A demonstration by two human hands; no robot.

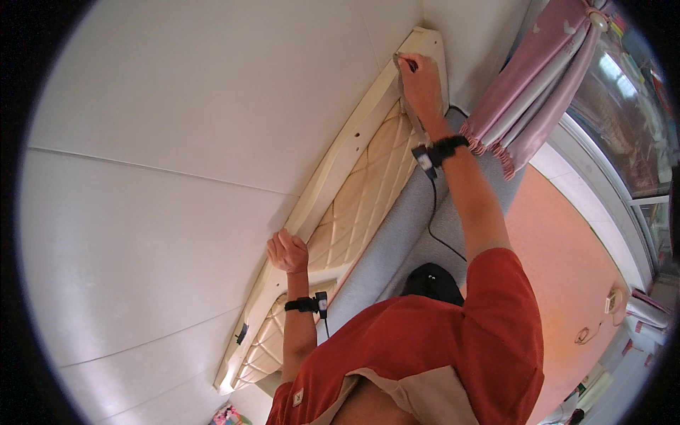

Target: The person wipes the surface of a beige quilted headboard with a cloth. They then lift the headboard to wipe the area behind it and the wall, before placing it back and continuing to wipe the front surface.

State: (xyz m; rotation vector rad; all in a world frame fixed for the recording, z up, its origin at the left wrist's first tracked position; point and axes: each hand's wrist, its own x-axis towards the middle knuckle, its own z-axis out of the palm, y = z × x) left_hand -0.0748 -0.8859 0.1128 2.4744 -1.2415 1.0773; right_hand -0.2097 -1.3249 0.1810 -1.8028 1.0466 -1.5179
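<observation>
A bed headboard with a pale frame and cream diamond-quilted padding runs slantwise along the wall. On the middle of its top rail, my left hand rests with the fingers curled in; nothing shows in it. My right hand is at the far upper end of the rail, pinching a thin greyish cloth. Part of this cloth hangs down beside the wrist over the padding. Each wrist wears a black strap with a small device and a cable.
Grey-blue bedding lies below the padding, with an orange-pink surface to its right. A pink curtain with a fringe hangs near my right forearm, beside a window. The white panelled wall backs the headboard. A black object sits before my chest.
</observation>
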